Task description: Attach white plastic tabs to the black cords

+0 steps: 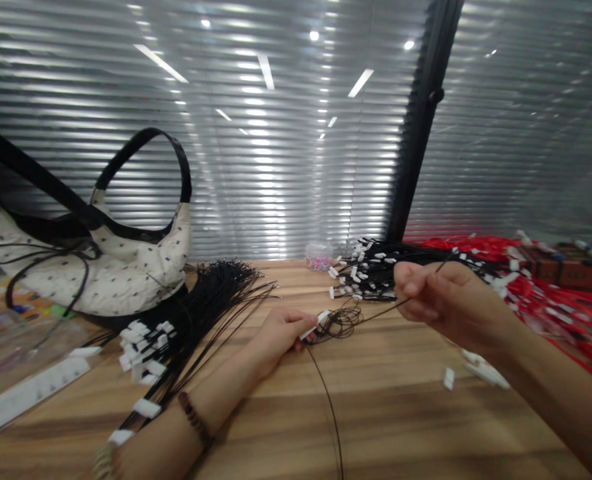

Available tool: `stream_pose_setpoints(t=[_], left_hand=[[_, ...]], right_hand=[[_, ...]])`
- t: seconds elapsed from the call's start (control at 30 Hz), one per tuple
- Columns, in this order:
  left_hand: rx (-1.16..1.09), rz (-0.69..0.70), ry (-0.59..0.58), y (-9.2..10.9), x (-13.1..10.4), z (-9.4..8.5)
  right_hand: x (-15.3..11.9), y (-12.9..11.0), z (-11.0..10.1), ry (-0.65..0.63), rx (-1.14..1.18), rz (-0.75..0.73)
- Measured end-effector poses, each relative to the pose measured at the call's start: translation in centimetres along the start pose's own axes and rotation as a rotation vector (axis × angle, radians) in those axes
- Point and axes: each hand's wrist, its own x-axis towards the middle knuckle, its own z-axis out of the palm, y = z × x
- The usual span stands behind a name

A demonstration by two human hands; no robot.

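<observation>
Near the middle of the wooden table (pixel 376 400), my left hand (pixel 286 331) pinches a white tag (pixel 317 323) attached to a loose tangle of thin black cord (pixel 343 321). From the tangle a strand runs up to the right, where my right hand (pixel 433 291) is closed on it in a pinch, raised above the table. Another strand hangs from beside my left fingertips and trails down toward the front edge of the view.
Black cords (pixel 201 300) with white tags lie at left, beside a white bag (pixel 141 273). Behind are a clear tub (pixel 319 257) and more tagged black cords (pixel 371 270). Red cords (pixel 566 300) cover the right, near a brown box (pixel 581 267). A small white piece (pixel 449 379) lies right.
</observation>
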Motion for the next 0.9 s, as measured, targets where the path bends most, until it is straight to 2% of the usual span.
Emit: stream_pose_setpoints(t=[0.07,0.13,0.27,0.37,0.43,0.63,0.73,0.9], left_hand=[[0.037,-0.001,-0.03,0.0,-0.1,0.0],[0.066,0.002,-0.056,0.2,-0.2,-0.1],[0.086,0.017,-0.093,0.4,-0.4,0.0],[0.063,0.021,-0.088,0.4,-0.4,0.0],[0.047,0.012,-0.073,0.2,-0.2,-0.1],[-0.003,-0.004,-0.06,-0.2,0.0,-0.2],[-0.005,-0.023,-0.034,-0.1,0.0,-0.2],[-0.023,-0.005,-0.065,0.1,0.0,-0.2]], right_hand=[[0.2,0.3,0.4,0.015,0.008,0.032],[0.1,1.1,1.2,-0.049,-0.039,0.099],[-0.8,4.9,4.0,-0.168,-0.39,0.255],[-1.6,8.0,5.7,-0.151,-0.694,0.161],[-1.9,9.3,6.1,-0.123,-0.773,0.134],[-1.7,9.8,5.7,-0.069,-0.76,0.238],[-1.6,9.8,5.7,-0.06,-0.758,0.228],[-1.8,10.0,5.8,-0.061,-0.738,0.198]])
